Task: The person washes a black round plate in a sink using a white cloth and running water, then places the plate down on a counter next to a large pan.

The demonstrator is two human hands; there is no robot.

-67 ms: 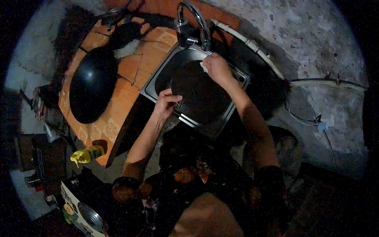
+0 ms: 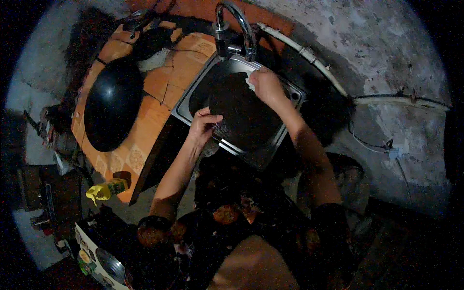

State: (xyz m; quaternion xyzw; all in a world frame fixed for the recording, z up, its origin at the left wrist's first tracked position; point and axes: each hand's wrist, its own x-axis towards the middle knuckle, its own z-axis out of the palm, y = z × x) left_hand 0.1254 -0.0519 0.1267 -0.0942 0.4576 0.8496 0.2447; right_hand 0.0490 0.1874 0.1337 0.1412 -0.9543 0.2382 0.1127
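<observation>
A dark round pan (image 2: 244, 111) is tilted over the steel sink (image 2: 278, 140), covering most of the basin. At its near left edge my left hand (image 2: 204, 124) grips the rim, thumb lying over the dark face. My right hand (image 2: 266, 84) is closed on a crumpled white cloth (image 2: 250, 80), pressed against the pan's far rim just below the tap. Whether the white piece is cloth or a thin sponge is hard to see. Dim light hides the detail of the pan's surface.
A curved chrome tap (image 2: 249, 36) stands behind the sink. On the orange tiled counter (image 2: 157, 87) to the left rests a large black domed wok or lid (image 2: 115, 104). A yellow bottle (image 2: 106, 189) lies at the counter's near corner. A white pipe (image 2: 309, 55) runs along the wall.
My right hand, with the white cloth, has shifted very slightly along the pan's far rim. My left hand keeps its grip.
</observation>
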